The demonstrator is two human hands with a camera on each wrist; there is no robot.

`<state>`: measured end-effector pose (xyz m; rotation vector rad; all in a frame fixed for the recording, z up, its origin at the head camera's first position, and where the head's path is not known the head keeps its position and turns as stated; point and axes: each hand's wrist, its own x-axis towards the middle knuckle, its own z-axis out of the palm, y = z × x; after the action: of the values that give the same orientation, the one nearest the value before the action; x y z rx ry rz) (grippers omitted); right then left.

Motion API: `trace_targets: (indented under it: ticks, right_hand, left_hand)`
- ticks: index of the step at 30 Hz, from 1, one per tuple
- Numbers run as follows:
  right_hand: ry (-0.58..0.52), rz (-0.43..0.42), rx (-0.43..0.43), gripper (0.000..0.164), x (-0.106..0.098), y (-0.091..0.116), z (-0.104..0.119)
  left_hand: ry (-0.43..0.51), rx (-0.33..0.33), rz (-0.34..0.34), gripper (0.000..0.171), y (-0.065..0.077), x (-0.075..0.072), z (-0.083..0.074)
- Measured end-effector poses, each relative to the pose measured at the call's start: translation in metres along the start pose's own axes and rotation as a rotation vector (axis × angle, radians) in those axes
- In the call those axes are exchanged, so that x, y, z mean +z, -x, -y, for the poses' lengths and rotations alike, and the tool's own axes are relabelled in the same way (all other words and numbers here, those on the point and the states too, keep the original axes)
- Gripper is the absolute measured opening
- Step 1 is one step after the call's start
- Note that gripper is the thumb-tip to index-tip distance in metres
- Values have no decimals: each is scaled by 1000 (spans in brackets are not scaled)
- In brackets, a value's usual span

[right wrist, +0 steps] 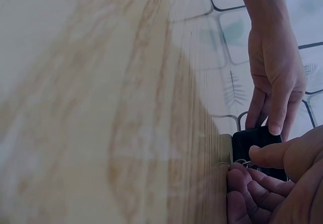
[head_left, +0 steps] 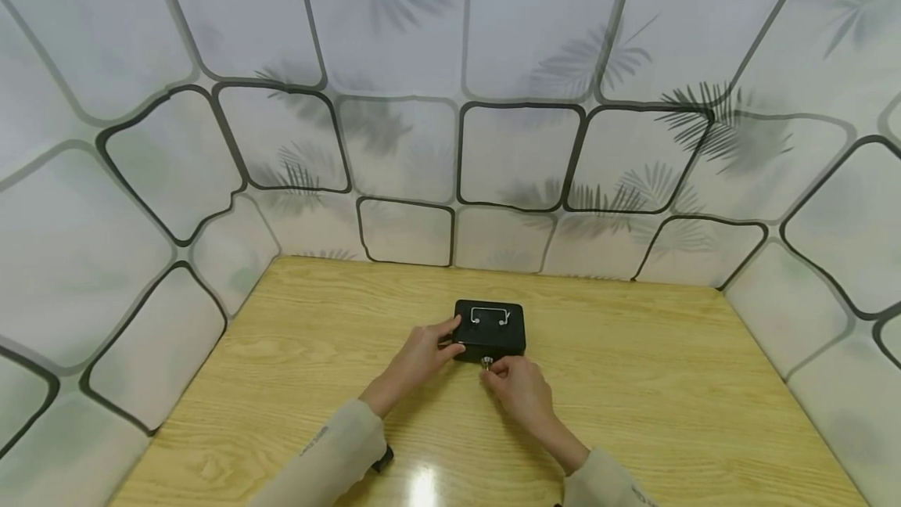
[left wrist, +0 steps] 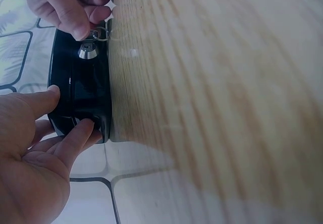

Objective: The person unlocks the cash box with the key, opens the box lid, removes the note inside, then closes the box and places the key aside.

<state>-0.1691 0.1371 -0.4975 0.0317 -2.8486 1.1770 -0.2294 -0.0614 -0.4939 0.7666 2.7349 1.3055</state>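
A small black cash box (head_left: pixel 508 333) with a folded wire handle (head_left: pixel 490 309) on its lid sits on the table. My left hand (head_left: pixel 421 352) grips its left end, thumb on the near side and fingers around the corner. On the front face is a round silver lock (left wrist: pixel 88 52). My right hand (head_left: pixel 522 391) pinches a key (left wrist: pixel 94 34) at this lock between thumb and index finger, the other fingers curled beneath. From the key hangs a thin metal ring (left wrist: pixel 102 34). In the right wrist view, the right fingers partly hide the box.
The box stands on a light wood-grain table (head_left: pixel 317 319). Patterned white curtains (head_left: pixel 408 147) enclose the table at the back and both sides. A small black object (head_left: pixel 383 458) shows beside the left sleeve (head_left: pixel 345 440).
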Motion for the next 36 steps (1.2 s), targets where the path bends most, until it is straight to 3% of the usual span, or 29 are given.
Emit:
trace_targets:
  ticks: [14, 19, 36]
  right_hand:
    - [-50, 28, 3, 16, -1, -1, -1]
    - [-86, 57, 13, 27, -1, -3, -2]
    - [-382, 226, 121, 27, -5, -4, -6]
  left_hand:
    - [-4, 6, 0, 58, 0, 0, 2]
    - [-12, -1, 3, 58, 0, 0, 2]
    - [16, 4, 4, 58, 1, -1, 1]
